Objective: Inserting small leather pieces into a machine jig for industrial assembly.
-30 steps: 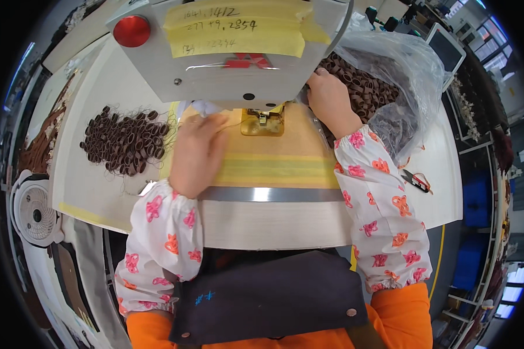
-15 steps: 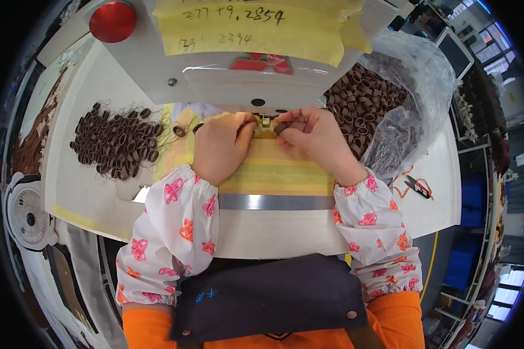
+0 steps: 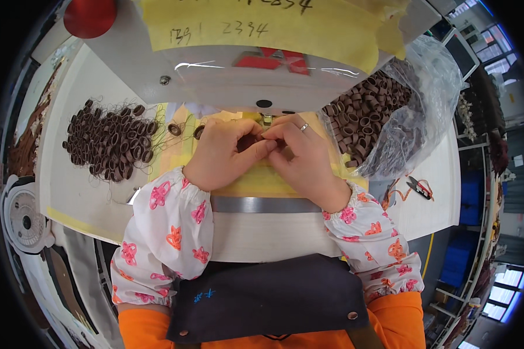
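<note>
Dark-brown, leather-like band loop (image 3: 248,141), mostly hidden, is lying between closely pinching fingers of bare left hand (image 3: 218,154) and right hand (image 3: 308,164), equally near; its long axis isn't showing.

An orange top (image 3: 399,317) shows around a dark apron (image 3: 273,299) with blue handwriting (image 3: 204,295), round metal snaps (image 3: 352,316) and brown straps (image 3: 364,339). White sleeve covers (image 3: 163,250) with gathered cuffs (image 3: 196,182) bear pink and orange bow-like figures (image 3: 173,237). The right hand (image 3: 308,166) wears a silvery ring (image 3: 304,127).

Bright light on the worktable (image 3: 262,234), white glare streaking the sewing machine head (image 3: 215,87); below it, a metal strip (image 3: 262,205) gleams; far right of it, windows (image 3: 509,282) blaze, shelving (image 3: 457,296) curves.
</note>
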`<state>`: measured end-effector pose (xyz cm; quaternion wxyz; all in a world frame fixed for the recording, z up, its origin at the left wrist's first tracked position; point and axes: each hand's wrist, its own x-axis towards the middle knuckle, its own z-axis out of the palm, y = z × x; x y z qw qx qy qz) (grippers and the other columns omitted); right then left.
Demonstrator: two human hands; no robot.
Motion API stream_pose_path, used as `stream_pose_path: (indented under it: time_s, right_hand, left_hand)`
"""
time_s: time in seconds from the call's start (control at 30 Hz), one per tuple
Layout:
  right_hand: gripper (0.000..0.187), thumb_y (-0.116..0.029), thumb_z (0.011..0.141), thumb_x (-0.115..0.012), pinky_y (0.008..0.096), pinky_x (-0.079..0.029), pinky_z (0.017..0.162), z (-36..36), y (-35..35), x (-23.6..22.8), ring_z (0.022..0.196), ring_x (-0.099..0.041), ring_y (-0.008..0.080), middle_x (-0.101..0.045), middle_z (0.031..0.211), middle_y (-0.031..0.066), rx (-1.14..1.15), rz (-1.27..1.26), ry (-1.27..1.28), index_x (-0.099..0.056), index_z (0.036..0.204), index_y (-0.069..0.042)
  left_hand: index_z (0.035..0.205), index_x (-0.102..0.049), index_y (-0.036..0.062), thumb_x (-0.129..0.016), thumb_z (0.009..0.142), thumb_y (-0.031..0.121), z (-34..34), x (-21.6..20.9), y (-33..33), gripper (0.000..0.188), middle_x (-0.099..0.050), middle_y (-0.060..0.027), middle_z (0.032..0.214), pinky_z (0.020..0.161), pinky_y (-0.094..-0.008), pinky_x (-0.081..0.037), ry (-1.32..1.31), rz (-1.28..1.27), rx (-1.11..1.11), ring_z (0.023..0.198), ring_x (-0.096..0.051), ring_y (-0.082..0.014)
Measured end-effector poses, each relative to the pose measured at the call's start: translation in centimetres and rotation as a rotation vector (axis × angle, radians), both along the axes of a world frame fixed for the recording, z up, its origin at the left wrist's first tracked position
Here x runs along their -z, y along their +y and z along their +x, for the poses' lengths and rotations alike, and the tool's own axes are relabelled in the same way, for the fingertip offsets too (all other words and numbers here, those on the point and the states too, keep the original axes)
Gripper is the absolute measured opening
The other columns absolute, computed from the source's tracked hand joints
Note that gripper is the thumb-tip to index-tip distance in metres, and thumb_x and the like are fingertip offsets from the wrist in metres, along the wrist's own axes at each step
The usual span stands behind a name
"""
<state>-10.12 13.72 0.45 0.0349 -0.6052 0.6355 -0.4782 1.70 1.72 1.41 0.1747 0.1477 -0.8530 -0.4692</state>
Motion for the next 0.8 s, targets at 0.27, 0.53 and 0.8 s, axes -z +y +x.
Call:
stream_pose_path:
  time_s: [0.27,0.53,0.8]
  right_hand:
    - [0.026,-0.001,0.069,-0.061,0.0364,-0.047,0.052,-0.3,0.2,0.1,0.063,-0.058,0.0287,-0.055,0.086,0.0116,-0.063,0.003,0.327,-0.052,0.094,-0.004]
    - [0.015,-0.002,0.072,-0.066,0.0337,-0.047,0.054,-0.6,0.0,0.0,0.060,-0.059,0.0273,-0.059,0.070,0.0120,0.055,0.085,-0.176,-0.056,0.083,-0.001]
    - [0.012,0.000,0.070,-0.067,0.0353,-0.047,0.059,-1.1,-0.6,-0.1,0.066,-0.059,0.0292,-0.061,0.072,0.0140,0.164,0.113,-0.178,-0.059,0.077,0.001]
  left_hand:
    - [0.082,-0.063,-0.0011,-0.067,0.075,0.015,0.4,0.6,-0.5,0.018,-0.058,-0.0118,0.061,0.051,-0.0291,-0.042,0.031,-0.003,0.033,0.052,-0.055,-0.0198]
    - [0.083,-0.064,-0.0001,-0.068,0.076,0.017,0.0,0.5,-0.4,0.020,-0.059,-0.0108,0.063,0.053,-0.0291,-0.043,-0.016,-0.007,-0.050,0.054,-0.055,-0.0176]
    - [0.086,-0.066,0.0006,-0.066,0.078,0.019,-0.7,1.5,-0.3,0.020,-0.063,-0.0116,0.068,0.057,-0.0310,-0.046,0.064,-0.130,-0.187,0.060,-0.060,-0.0221]
